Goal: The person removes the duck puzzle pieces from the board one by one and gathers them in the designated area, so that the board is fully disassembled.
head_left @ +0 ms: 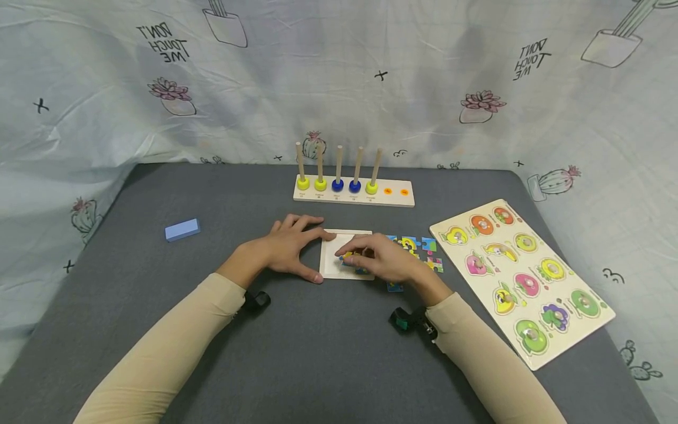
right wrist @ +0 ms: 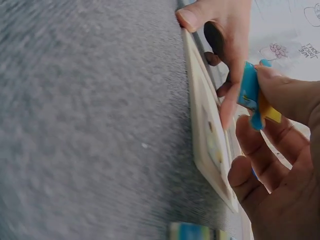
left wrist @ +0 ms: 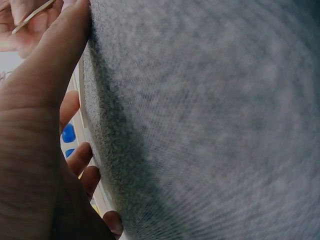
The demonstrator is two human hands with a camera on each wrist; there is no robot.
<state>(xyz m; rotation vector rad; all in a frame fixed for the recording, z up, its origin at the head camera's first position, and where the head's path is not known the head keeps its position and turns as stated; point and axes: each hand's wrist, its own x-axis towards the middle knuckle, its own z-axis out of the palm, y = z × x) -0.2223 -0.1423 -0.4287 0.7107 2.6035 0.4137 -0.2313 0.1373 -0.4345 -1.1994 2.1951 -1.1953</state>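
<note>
A shallow wooden puzzle tray [head_left: 346, 232] lies on the grey table. My left hand [head_left: 286, 246] is at its left side, fingers spread and fairly straight, the thumb against the near left corner and the index finger on the far left part. Over the tray, my right hand [head_left: 386, 257] pinches a blue and yellow jigsaw piece [right wrist: 248, 90] between thumb and fingers, tilted on edge above the tray in the right wrist view. Beneath it, a printed patch, seemingly a placed piece [right wrist: 214, 142], shows inside the tray. The right hand partly hides the tray's right side.
Several loose jigsaw pieces [head_left: 429, 244] lie right of the tray. Farther right is a fruit knob-puzzle board [head_left: 479, 294]. A peg board [head_left: 346, 198] with coloured rings stands behind the tray. A blue block [head_left: 182, 230] sits at the left, and a printed curtain [head_left: 339, 76] hangs behind.
</note>
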